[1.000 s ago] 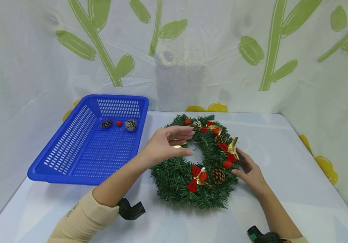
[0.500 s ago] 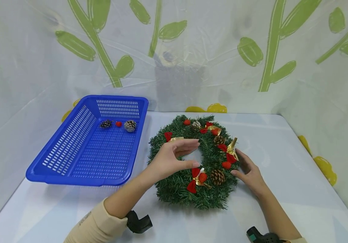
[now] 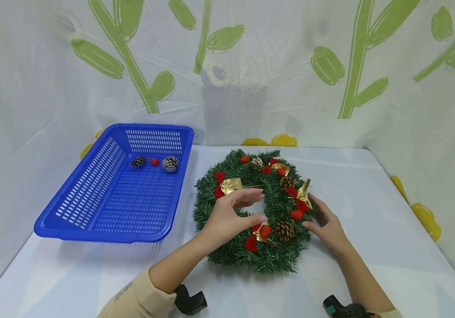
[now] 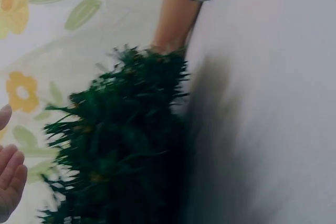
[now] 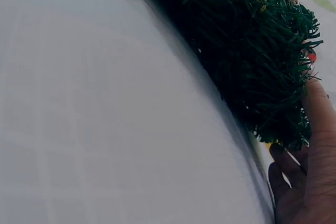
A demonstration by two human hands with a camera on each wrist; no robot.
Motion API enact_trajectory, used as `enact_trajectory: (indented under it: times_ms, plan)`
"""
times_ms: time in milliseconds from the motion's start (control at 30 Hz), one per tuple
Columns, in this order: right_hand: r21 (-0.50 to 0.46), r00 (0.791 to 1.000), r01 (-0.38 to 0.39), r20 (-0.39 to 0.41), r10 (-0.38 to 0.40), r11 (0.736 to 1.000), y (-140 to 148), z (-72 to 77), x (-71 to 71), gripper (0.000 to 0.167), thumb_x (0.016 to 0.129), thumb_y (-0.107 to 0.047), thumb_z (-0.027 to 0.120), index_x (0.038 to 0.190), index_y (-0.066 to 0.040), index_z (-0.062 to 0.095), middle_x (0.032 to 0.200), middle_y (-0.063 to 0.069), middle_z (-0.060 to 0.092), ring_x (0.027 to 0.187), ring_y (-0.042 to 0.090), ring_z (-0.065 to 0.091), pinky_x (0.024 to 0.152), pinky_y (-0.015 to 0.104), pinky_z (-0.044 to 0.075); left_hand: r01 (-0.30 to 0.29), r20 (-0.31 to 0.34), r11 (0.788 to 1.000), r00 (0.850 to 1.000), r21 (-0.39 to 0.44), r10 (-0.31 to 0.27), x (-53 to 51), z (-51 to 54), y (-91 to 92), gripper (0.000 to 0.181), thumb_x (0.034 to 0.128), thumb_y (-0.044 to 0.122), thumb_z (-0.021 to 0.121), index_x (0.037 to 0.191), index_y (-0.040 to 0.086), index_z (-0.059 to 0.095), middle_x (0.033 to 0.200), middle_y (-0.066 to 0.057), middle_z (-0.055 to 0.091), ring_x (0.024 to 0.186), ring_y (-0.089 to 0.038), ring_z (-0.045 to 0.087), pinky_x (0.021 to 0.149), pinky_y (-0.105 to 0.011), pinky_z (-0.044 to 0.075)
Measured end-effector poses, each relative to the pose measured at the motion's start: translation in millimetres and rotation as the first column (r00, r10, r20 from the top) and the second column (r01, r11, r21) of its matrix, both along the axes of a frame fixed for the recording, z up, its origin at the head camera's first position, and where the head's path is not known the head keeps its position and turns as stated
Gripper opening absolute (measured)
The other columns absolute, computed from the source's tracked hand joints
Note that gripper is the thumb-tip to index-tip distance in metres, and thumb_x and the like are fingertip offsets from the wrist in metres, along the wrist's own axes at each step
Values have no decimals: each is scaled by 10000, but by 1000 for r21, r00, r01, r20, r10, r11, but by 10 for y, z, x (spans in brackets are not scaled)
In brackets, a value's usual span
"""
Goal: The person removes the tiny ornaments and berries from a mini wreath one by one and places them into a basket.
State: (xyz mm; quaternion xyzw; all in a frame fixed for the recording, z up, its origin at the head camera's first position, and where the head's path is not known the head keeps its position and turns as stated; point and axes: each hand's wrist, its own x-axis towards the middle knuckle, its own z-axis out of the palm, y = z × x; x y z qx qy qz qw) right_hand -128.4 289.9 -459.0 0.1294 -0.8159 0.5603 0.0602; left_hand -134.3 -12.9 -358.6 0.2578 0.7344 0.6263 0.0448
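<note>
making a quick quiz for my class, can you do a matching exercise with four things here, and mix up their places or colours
Column one
1. wreath
2. left hand
3. right hand
4. basket

Column two
A. blue, with two pine cones inside
B. at the wreath's outer edge
C. green and ring-shaped
D. over the wreath

Pairs: 1-C, 2-D, 3-B, 4-A

"What does the tabletop (image 3: 343, 176) look like?"
"Whitish, faintly tinged with blue."
"And what sits directly on it?"
"A blue slotted basket (image 3: 132, 198) at the left and, near it but apart, a green wreath (image 3: 276, 203)."
</note>
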Motion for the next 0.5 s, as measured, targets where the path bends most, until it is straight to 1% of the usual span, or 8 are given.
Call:
enact_trajectory:
  times_ms: [67,167,267,400,500]
  plan:
    - [2,1000,4,4,-4,1000,-3,6,0,754,859,24,645,1498,-91,263,1466,-125,323,1259,-136,321,994,30,267,-10,-51,1000,999,-3,10,14,-55,24,537,786,157,775,1285,153,575,1224,-19,636,1131,-174,586,961,-352,473]
    - [6,1000,6,10,-6,1000,-8,13,2,753,860,14,648,1498,-88,262,1439,-160,331,1251,-140,325,992,30,270,-38,-112,999,993,-8,37,41,-146,45,583,778,156,779,1313,145,548,1261,-28,610,1160,-165,565,976,-344,458]
    - [16,1000,11,15,-11,1000,-10,20,10,751,863,7,649,1498,-86,261,1441,-142,332,1245,-149,323,987,26,271,-50,-121,999,991,-18,47,72,-214,62,600,776,169,781,1325,149,539,1283,-30,597,1173,-147,555,975,-350,456]
    - [18,1000,16,12,-16,1000,-7,24,16,748,862,9,648,1498,-91,265,1457,-102,337,1242,-146,328,985,25,272,-16,-128,999,992,-32,12,105,-264,106,599,787,188,773,1331,129,529,1293,-58,591,1179,-159,556,963,-359,465]
    - [7,1000,10,9,-11,1000,-9,21,12,749,860,20,646,1496,-88,267,1443,-136,344,1242,-137,339,989,29,273,5,-125,999,992,-53,-12,129,-291,134,602,792,193,769,1335,105,524,1294,-61,590,1181,-159,554,965,-352,462]
